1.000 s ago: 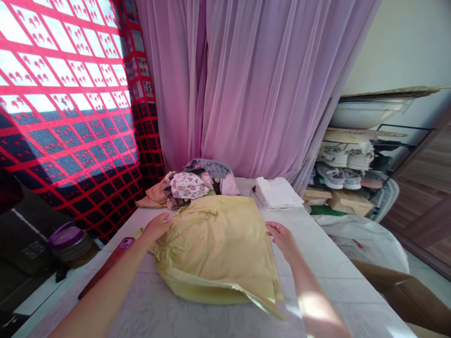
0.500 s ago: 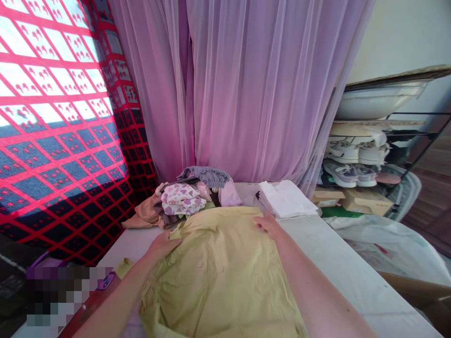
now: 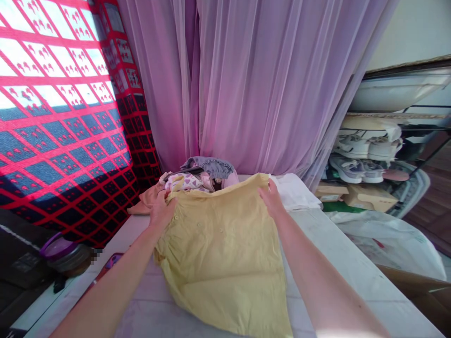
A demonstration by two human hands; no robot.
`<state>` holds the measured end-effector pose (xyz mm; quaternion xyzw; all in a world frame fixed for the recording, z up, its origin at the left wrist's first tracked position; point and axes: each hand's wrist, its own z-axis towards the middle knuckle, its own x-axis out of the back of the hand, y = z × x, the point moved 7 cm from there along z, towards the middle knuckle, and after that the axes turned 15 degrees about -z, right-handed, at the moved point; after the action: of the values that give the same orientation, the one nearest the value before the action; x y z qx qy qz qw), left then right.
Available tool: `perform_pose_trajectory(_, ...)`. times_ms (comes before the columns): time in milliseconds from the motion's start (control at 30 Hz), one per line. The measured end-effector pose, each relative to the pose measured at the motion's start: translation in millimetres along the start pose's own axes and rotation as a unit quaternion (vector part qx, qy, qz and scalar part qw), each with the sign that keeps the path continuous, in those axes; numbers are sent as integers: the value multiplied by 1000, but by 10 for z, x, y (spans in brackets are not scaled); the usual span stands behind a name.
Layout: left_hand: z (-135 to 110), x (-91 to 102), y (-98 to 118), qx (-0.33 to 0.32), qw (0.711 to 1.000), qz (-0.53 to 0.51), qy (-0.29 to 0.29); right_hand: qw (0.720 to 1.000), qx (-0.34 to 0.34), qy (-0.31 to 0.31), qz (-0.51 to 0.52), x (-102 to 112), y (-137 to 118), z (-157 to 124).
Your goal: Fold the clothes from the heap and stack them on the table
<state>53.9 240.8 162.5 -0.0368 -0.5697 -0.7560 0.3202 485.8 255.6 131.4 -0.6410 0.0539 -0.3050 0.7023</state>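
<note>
A yellow buttoned garment (image 3: 229, 253) hangs spread between my hands, its lower part lying on the white tabletop. My left hand (image 3: 162, 212) grips its upper left corner, where the cloth is bunched. At the upper right corner, my right hand (image 3: 272, 199) pinches the edge between thumb and fingers. A few small buttons run across the garment's upper part. Just behind it lies a heap of clothes with a grey ruffled piece (image 3: 211, 166), a white piece with purple spots (image 3: 186, 182) and a brown piece (image 3: 146, 202). Folded white cloth (image 3: 299, 192) sits behind my right hand.
A purple curtain (image 3: 246, 94) hangs behind the table (image 3: 331, 263). To the left are a red-and-black patterned cloth (image 3: 70, 141) and a purple-lidded jar (image 3: 65, 253). A rack with shoes (image 3: 352, 169), cardboard boxes (image 3: 369, 197) and a plastic bag (image 3: 387, 239) stand at the right.
Both hands have lifted the garment's upper edge and moved it away from me, toward the clothes heap. The cloth now hangs more stretched and partly covers the heap and the white cloth.
</note>
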Motion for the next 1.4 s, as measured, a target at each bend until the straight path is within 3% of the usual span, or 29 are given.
perform_pose_trajectory(67,-104,-30,21,-54,998,11,13,1000,-2,11,-28,27,22,-178)
perform_pose_trajectory(133,-346,-57,24,-122,992,38,-6,998,6,-19,-55,21,78,-465)
perform_pose_trajectory(167,-508,-83,11,-148,987,53,-37,995,19,-51,-80,-2,108,-646)
perform_pose_trajectory(233,-892,-175,-26,-183,968,77,-151,978,62,-151,-131,-104,172,-1067)
perform_pose_trajectory(300,-1276,-212,-80,-176,945,91,-259,954,94,-228,-169,-162,256,-1479)
perform_pose_trajectory(367,-1570,-161,-106,-156,929,95,-322,946,89,-235,-205,-93,361,-1756)
perform_pose_trajectory(467,-1837,-42,-102,-150,899,88,-402,953,58,-209,-212,142,478,-1942)
perform_pose_trajectory(567,-1939,79,-153,-152,870,98,-458,960,43,-216,-171,373,516,-2028)
perform_pose_trajectory(667,-1956,166,-224,-163,862,118,-466,956,48,-222,-186,524,512,-2126)
perform_pose_trajectory(767,-1953,199,-237,-181,873,107,-440,948,81,-202,-233,584,474,-2230)
perform_pose_trajectory(900,-1952,198,-268,-146,897,73,-412,945,112,-182,-249,594,462,-2293)
perform_pose_trajectory(1033,-1996,213,-294,-115,895,58,-428,939,55,-112,-319,715,581,-2164)
perform_pose_trajectory(1167,-2031,243,-297,-107,884,63,-451,909,-27,-79,-408,738,672,-1917)
perform_pose_trajectory(1400,-2041,226,-339,-69,876,80,-470,827,-89,-138,-537,460,628,-1424)
